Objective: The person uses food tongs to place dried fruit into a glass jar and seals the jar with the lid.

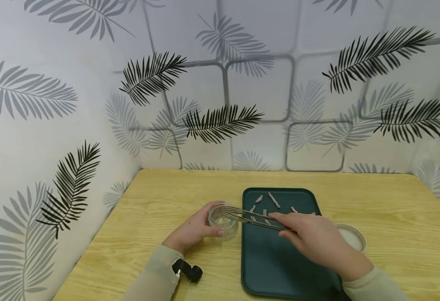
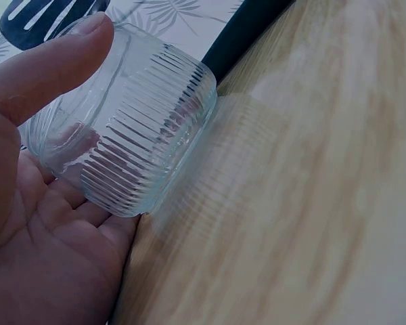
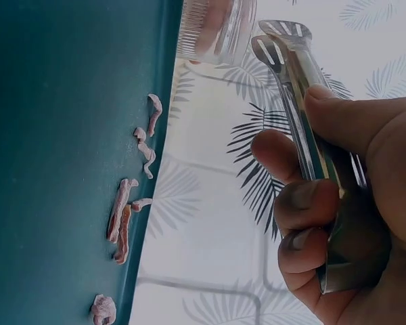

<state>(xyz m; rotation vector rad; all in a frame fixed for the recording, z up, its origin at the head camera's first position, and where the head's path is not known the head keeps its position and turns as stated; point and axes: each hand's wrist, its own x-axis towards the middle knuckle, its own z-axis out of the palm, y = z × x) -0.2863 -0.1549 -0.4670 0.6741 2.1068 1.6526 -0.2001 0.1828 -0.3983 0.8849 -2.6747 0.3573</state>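
Note:
My left hand [image 1: 195, 230] holds a clear ribbed glass jar [image 2: 145, 122], thumb on the near side and fingers behind it. The jar is near the table's surface, just left of a dark green tray [image 1: 272, 267]. With my right hand [image 1: 314, 236] I grip metal tongs [image 3: 301, 101] with slotted ends. Those ends are at the jar's mouth in the head view, and nothing shows between them in the right wrist view. Several pale, pinkish strips [image 3: 122, 210] lie apart on the tray. Whether anything is inside the jar, I cannot tell.
A round, pale lid-like disc [image 1: 351, 237] lies right of the tray, partly behind my right wrist. The wooden table [image 1: 182, 188] meets a leaf-patterned wall [image 1: 257, 142] at the back. A black clip-like device [image 1: 188, 269] sits at my left sleeve.

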